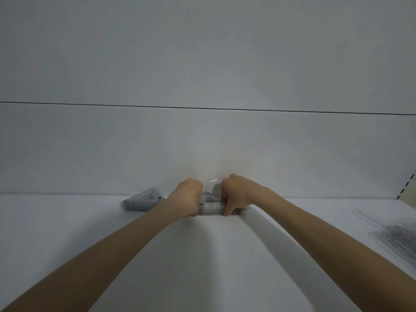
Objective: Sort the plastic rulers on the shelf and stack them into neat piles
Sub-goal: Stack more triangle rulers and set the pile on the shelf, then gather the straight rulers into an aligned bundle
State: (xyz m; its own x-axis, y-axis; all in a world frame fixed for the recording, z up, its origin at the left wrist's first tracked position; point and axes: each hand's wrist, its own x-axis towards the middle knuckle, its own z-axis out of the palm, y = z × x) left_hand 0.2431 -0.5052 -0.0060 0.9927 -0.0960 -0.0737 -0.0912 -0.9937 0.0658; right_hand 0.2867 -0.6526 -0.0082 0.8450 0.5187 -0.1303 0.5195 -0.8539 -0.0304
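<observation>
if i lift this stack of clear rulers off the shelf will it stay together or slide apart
Probably slippery: the stack of clear rulers is smooth, glossy plastic, so layers may fan out unless pinched at both ends, where the left hand and right hand grip it. Likely stiff as a bundle. Flat on the white shelf, it shouldn't roll.

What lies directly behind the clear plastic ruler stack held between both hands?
Only the white back panel shows behind the clear plastic ruler stack; the left hand and right hand cover its ends.
</observation>
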